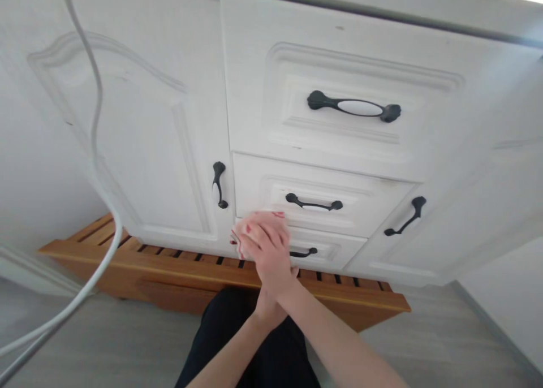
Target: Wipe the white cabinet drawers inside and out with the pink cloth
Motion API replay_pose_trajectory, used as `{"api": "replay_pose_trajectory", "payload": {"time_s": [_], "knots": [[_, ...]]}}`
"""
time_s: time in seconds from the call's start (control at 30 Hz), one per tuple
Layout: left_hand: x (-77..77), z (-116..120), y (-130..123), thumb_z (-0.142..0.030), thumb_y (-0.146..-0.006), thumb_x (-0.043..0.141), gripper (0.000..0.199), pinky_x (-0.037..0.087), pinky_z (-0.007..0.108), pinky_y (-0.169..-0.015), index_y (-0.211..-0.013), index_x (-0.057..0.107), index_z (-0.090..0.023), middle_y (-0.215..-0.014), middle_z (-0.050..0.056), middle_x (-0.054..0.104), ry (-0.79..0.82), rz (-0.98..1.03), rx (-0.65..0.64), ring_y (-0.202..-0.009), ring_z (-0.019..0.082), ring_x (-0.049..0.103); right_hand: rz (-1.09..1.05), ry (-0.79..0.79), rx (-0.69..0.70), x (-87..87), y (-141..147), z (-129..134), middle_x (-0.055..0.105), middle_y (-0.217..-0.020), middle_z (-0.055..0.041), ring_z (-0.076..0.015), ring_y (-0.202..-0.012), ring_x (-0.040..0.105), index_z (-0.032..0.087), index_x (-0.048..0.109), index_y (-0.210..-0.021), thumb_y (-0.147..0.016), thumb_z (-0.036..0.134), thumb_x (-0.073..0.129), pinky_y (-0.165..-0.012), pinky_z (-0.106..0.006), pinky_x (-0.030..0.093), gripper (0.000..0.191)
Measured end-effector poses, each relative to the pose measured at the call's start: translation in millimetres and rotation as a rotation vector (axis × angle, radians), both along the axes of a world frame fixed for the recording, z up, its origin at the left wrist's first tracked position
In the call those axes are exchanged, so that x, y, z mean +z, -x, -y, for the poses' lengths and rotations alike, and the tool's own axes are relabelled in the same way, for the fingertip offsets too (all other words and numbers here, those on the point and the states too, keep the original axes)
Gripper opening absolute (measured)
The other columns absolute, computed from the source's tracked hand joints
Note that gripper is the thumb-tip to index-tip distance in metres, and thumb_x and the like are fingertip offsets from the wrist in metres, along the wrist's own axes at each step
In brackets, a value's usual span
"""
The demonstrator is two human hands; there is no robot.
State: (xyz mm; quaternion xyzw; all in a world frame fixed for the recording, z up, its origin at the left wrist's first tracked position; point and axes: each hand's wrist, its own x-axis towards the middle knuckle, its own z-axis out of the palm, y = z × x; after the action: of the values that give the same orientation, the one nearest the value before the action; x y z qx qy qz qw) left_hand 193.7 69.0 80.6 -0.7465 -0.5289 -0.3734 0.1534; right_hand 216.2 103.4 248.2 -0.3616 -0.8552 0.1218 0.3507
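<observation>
My right hand [271,258] reaches forward with its fingers over a pink cloth [265,224] that has red marks and a pale edge. The cloth lies against the white cabinet front, around the seam between the left door [139,150] and the lower drawers. Beneath my right wrist is my left hand [268,309]; the right arm crosses over it and most of its fingers are hidden. Beside the cloth, the bottom drawer's dark handle [304,253] is partly covered by my right hand. The middle drawer handle [314,203] sits just above and to the right.
A slatted wooden bench [182,269] runs along the cabinet's base, with my dark-clad legs [254,348] at its edge. A white cable [98,99] hangs down on the left. More dark handles, such as the top drawer handle [354,106], stick out from the front.
</observation>
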Motion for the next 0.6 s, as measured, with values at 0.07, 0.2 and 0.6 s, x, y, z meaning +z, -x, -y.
{"api": "replay_pose_trajectory", "payload": {"time_s": [0.07, 0.2, 0.6], "knots": [[-23.9, 29, 18, -0.025, -0.086, 0.056, 0.030, 0.054, 0.045, -0.098, -0.112, 0.070, -0.024, -0.112, 0.008, 0.072, 0.042, -0.021, -0.062, -0.112, 0.026, 0.065, 0.088, -0.029, 0.038, -8.4, 28, -25, 0.059, -0.142, -0.0049, -0.0152, -0.136, 0.049, 0.019, 0.064, -0.128, -0.101, 0.026, 0.043, -0.113, -0.035, 0.041, 0.035], [-56.3, 73, 53, -0.020, -0.090, 0.052, 0.044, 0.053, 0.046, -0.103, -0.134, 0.055, -0.021, -0.136, 0.013, 0.058, 0.273, 0.069, 0.043, -0.126, 0.026, 0.056, 0.379, -0.170, 0.065, -34.1, 36, -45, 0.038, -0.159, 0.0026, -0.0132, -0.149, 0.030, 0.029, 0.042, -0.148, -0.105, 0.020, 0.032, -0.118, -0.039, 0.034, 0.045], [-77.9, 75, 56, -0.030, -0.095, 0.045, 0.034, 0.054, 0.048, -0.101, -0.127, 0.057, -0.023, -0.122, 0.008, 0.062, 0.508, 0.393, 0.028, -0.115, 0.024, 0.061, 0.649, -0.417, -0.371, -47.8, -246, -13, 0.058, -0.144, -0.0052, -0.0273, -0.126, 0.056, 0.041, 0.057, -0.138, -0.095, 0.006, 0.038, -0.098, -0.048, 0.042, 0.059]]}}
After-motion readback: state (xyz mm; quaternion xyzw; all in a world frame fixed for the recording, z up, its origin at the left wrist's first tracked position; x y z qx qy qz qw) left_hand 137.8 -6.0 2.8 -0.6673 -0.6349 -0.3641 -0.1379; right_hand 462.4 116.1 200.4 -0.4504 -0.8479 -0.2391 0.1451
